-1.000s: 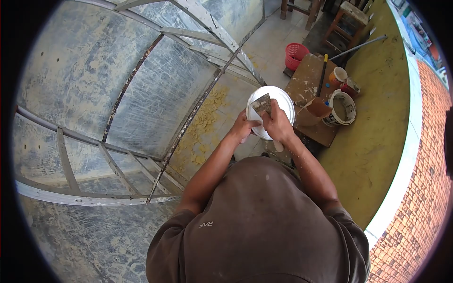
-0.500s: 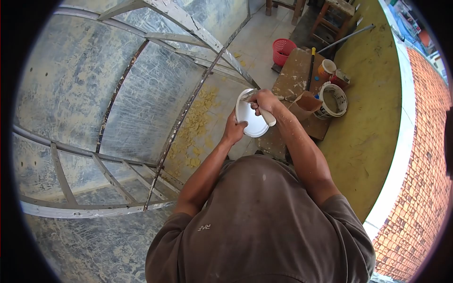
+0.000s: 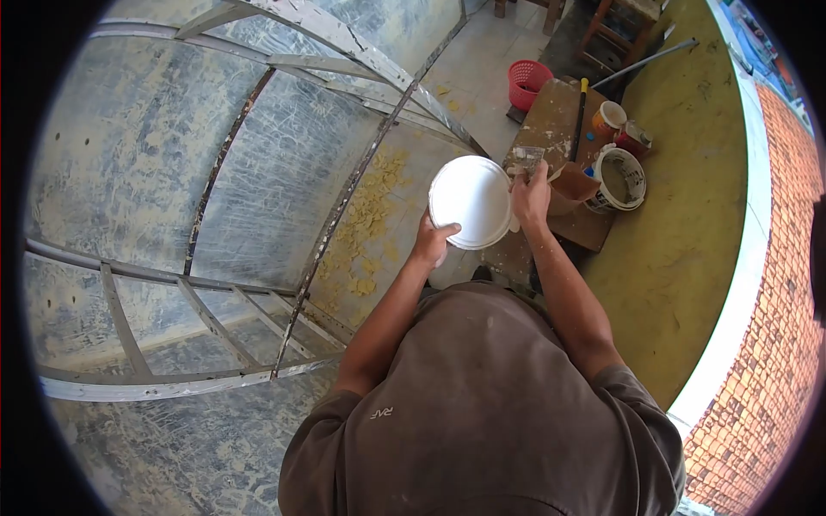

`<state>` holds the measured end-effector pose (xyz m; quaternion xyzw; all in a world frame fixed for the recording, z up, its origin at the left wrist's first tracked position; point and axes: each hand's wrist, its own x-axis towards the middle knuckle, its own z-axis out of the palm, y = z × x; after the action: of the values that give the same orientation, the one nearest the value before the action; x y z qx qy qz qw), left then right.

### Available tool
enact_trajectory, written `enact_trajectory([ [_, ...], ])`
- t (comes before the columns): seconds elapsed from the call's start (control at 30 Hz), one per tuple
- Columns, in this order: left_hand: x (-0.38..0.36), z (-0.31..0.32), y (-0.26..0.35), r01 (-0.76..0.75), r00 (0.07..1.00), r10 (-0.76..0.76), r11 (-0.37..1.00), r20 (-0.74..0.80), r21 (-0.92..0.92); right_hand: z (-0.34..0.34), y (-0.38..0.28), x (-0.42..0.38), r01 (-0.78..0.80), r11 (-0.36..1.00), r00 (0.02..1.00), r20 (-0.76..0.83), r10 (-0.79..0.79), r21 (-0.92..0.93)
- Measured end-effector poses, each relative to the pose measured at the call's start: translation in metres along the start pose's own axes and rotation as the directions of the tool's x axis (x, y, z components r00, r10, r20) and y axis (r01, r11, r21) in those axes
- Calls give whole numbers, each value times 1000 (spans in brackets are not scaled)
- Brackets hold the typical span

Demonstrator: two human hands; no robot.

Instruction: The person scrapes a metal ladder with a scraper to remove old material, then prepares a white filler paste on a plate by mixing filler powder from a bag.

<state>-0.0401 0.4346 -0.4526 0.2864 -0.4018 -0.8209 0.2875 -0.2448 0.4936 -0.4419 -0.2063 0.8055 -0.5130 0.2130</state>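
Observation:
My left hand (image 3: 434, 241) grips the lower left edge of a round white plastic lid (image 3: 470, 202), thumb over the rim. The lid's pale inner face is turned up toward me. Just right of it, my right hand (image 3: 532, 196) is closed around a putty knife (image 3: 528, 156). Its wide, smeared blade points away from me, and the end of its pale handle shows below my fingers beside the lid's right edge.
A brown board (image 3: 551, 116) at right bears a yellow-tipped black handle (image 3: 580, 116), an orange tub (image 3: 611, 116) and a smeared white bucket (image 3: 621, 179). A red basket (image 3: 527, 82) stands beyond. Metal ladder-like framing (image 3: 206, 318) fills the left; yellowish flakes (image 3: 366, 224) litter the floor.
The putty knife has moved off the lid to its right, and its blade has turned to point away. The lid has swung to show its face more fully.

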Motion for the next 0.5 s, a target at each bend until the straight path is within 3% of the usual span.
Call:
enact_trajectory([
  [0.07, -5, 13, 0, 4, 999, -3, 1000, 51, -23, 2, -5, -3, 2, 998, 996, -89, -7, -60],
  [0.17, -11, 18, 7, 201, 972, -173, 963, 161, -180, -8, -32, -9, 217, 971, 974, -48, -223, -100],
  [0.2, -8, 16, 11, 202, 971, -173, 962, 164, -183, -15, -43, -8, 217, 971, 973, -49, -223, -104],
  [0.27, -5, 16, 24, 196, 964, -203, 979, 174, 55, -22, -61, -9, 323, 933, 943, 137, -304, -156],
  [0.3, -3, 15, 26, 216, 961, -228, 972, 158, 92, -21, -61, -5, 485, 841, 874, 127, -468, -240],
  [0.33, -4, 19, 31, 204, 965, -215, 975, 148, 85, -22, -67, -7, 498, 835, 867, 140, -478, -235],
  [0.4, -4, 31, 38, 144, 983, -154, 985, 97, 97, -26, -82, -8, 714, 530, 612, 39, -790, -458],
  [0.43, -3, 32, 35, 93, 992, -99, 992, 73, 87, -31, -87, -17, 643, 650, 755, 195, -626, -404],
  [0.47, -2, 32, 33, 78, 994, -84, 993, 66, 84, -36, -101, -29, 656, 642, 745, 202, -636, -397],
  [0.5, -1, 31, 29, 35, 997, -42, 993, 58, 112, -41, -117, -45, 488, 854, 828, 404, -388, -181],
])
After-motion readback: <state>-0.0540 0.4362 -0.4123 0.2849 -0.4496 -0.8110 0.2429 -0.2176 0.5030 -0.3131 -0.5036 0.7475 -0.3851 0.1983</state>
